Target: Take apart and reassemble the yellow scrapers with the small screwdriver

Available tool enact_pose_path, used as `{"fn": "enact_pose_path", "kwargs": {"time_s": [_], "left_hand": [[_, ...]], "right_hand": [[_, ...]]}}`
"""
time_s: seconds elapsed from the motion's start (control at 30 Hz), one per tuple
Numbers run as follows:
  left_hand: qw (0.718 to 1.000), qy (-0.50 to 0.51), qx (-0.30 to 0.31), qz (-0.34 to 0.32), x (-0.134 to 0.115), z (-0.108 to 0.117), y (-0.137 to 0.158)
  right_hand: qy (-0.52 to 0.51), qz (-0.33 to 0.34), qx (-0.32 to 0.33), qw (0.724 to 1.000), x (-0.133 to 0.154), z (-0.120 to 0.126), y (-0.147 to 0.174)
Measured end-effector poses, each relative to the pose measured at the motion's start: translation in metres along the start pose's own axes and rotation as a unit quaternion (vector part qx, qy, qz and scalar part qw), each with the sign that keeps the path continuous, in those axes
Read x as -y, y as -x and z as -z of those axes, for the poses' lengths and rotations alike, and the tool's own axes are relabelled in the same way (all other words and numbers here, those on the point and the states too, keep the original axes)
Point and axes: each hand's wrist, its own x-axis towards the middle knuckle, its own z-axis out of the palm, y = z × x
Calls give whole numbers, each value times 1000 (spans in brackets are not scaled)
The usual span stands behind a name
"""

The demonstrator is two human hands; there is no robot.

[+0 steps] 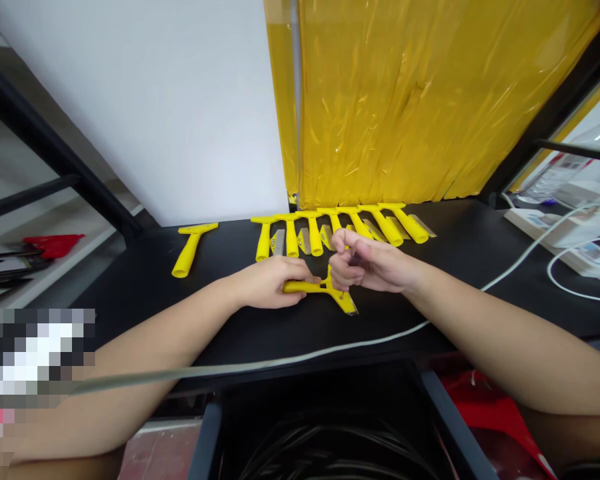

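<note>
My left hand [275, 283] grips the handle of a yellow scraper [307, 287], low over the black tabletop, with the scraper's wide head turned to the right. Over that head my right hand [370, 263] is closed, its fingers curled and thumb against them. Whatever it holds, if anything, is hidden or too small to name. Behind both hands lies a row of several yellow scrapers [291, 237], with metal blade pieces [279, 241] between their handles. Another yellow scraper [190, 250] lies apart on the left.
A pale cable [330, 351] runs across the front of the black table [145, 307]. At the right are power strips [575, 243] with cords. A white panel [155, 113] and yellow plastic sheeting [405, 100] stand behind. Below the edge is an open dark drawer [325, 427].
</note>
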Motion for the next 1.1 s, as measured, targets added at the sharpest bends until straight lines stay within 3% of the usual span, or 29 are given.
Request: {"fn": "enact_pose_path", "kwargs": {"time_s": [0.13, 0.33, 0.5, 0.77, 0.97, 1.1], "left_hand": [[1000, -3, -5, -2, -1, 0, 0], [1000, 0, -2, 2, 1, -1, 1], [1000, 1, 3, 5, 1, 0, 1], [1000, 9, -3, 7, 0, 0, 1], [1000, 25, -10, 6, 0, 0, 1], [1000, 25, -13, 9, 0, 1, 2]], "right_hand": [[12, 17, -26, 999, 0, -1, -2], [8, 6, 31, 999, 0, -1, -2], [4, 13, 2, 1000, -1, -1, 0], [29, 10, 14, 999, -4, 2, -3], [21, 59, -94, 994, 7, -3, -4], [84, 98, -202, 971, 22, 2, 4]]}}
